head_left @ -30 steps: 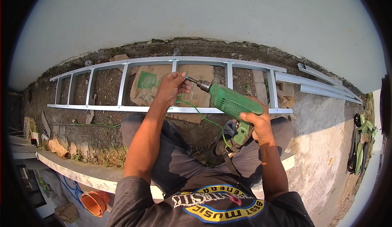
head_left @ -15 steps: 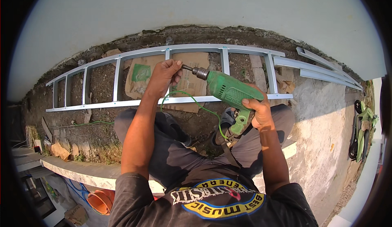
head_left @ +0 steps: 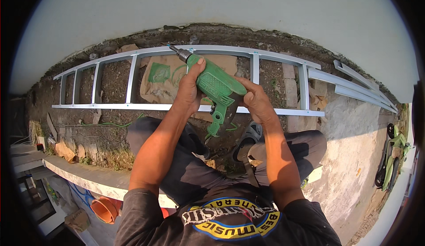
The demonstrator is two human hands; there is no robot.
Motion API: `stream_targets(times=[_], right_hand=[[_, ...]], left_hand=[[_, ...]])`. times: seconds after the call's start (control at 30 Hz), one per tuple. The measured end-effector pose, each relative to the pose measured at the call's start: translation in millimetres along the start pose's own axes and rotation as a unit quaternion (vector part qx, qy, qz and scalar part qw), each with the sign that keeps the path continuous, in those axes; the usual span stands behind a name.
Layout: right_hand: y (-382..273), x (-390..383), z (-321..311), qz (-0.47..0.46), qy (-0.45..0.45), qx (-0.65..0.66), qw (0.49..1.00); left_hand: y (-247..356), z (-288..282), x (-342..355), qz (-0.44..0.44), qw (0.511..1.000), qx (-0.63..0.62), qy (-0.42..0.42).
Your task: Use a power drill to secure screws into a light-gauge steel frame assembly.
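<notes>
Both my hands hold a green power drill (head_left: pixel 217 81) above a silver metal ladder (head_left: pixel 102 106) that lies flat on the ground. My left hand (head_left: pixel 191 86) is closed round the front of the drill body, thumb on top behind the chuck. At the rear end of the drill my right hand (head_left: pixel 257 101) grips the housing; the drill's handle points down toward my knees. A bit holder (head_left: pixel 173 48) in the chuck points up and left, its tip over the ladder's far rail. Whether the tip touches the rail, I cannot tell.
Flattened cardboard (head_left: pixel 155 80) lies under the ladder. Loose metal profiles (head_left: pixel 358 86) extend from its right end. A pale wall (head_left: pixel 221 7) runs along the far side. An orange bucket (head_left: pixel 104 209) stands at lower left, a folded green item with wheels (head_left: pixel 393 155) at far right.
The drill has moved left and away from me, its tip now over the far rail. My left hand has shifted from the bit to the drill body, my right from the handle to its rear.
</notes>
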State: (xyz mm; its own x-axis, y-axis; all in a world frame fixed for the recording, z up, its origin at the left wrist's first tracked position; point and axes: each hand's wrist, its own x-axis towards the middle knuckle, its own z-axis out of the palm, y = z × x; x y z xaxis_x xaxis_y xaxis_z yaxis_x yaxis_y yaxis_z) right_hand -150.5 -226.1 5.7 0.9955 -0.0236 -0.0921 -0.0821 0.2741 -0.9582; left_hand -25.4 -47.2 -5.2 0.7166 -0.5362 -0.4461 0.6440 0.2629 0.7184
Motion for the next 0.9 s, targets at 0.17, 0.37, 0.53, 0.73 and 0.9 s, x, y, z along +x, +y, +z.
stream_targets(times=[0.17,0.37,0.53,0.73,0.9], right_hand=[[92,55,-142,0.147,0.328,-0.154,0.920],[254,48,-279,0.186,0.368,-0.294,0.862],[300,37,-328,0.202,0.332,-0.288,0.875],[309,51,-298,0.257,0.279,-0.368,0.849],[311,58,-285,0.263,0.272,-0.438,0.815]], left_hand=[[0,-9,11,0.005,0.999,0.022,0.045],[11,-21,-2,0.056,0.995,0.030,0.074],[22,-20,-2,0.073,0.994,0.016,0.081],[18,-41,-1,0.048,0.995,0.002,0.089],[19,-54,-4,0.067,0.992,0.001,0.110]])
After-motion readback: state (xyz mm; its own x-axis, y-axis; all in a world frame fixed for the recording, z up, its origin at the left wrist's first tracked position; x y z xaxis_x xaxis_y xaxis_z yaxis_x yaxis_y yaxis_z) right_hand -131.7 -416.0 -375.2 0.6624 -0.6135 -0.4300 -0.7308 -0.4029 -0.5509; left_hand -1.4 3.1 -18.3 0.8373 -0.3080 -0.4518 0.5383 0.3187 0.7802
